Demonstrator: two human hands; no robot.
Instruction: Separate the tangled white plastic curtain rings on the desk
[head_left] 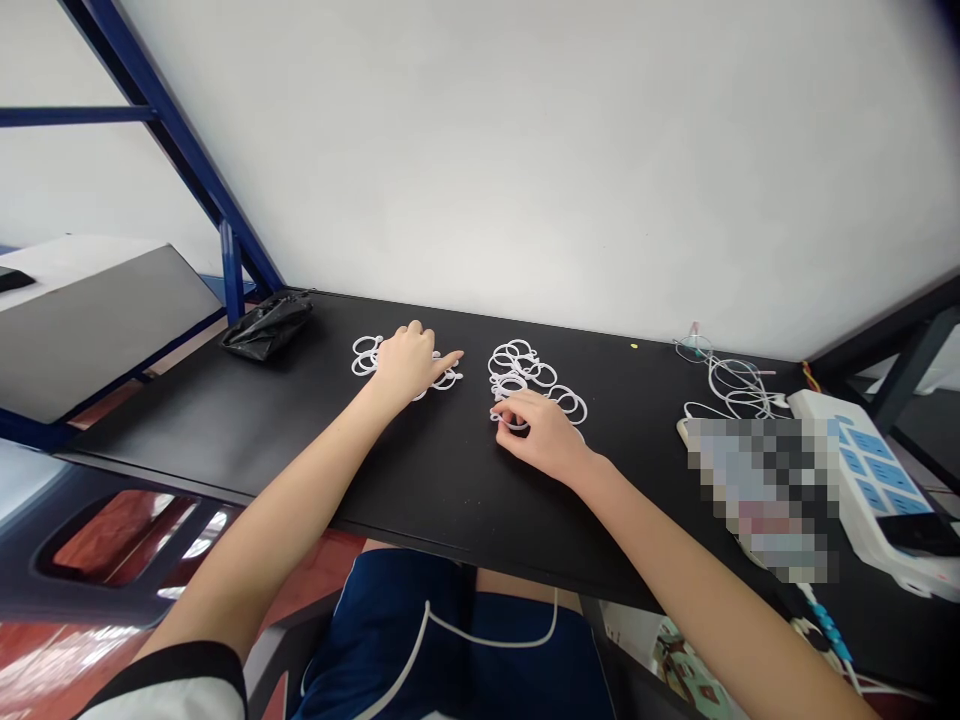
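Note:
Two heaps of thin white plastic rings lie on a black table [225, 420]. My left hand [409, 362] rests flat on the left heap [365, 357], fingers spread and the forefinger pointing right. My right hand [541, 432] sits at the near edge of the right heap [525, 375], with its fingertips pinched on a white ring [504, 418].
A crumpled black bag [266, 325] lies at the table's far left. At the right are tangled white cables [739, 385], a white and blue power strip [874, 470] and a blurred-out object [761, 490]. Blue steel framing [176, 130] rises at the left. A white wall stands behind.

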